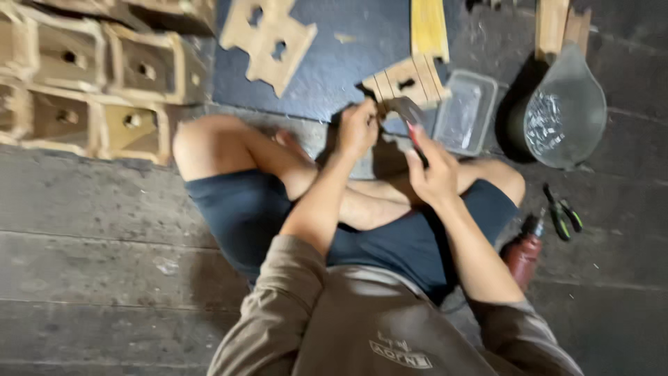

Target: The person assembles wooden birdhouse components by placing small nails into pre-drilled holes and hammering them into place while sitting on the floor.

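Sitting cross-legged on the floor, the person grips a hammer by its handle in the right hand. The left hand is closed on a small slatted wooden piece, just above the knees, beside a clear plastic tray.

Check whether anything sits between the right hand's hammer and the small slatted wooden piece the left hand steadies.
Nothing visible does. The hammer in the right hand hangs just beside the slatted wooden piece, with the left hand at its near edge. The frame is motion-blurred, so a small nail there would not show.
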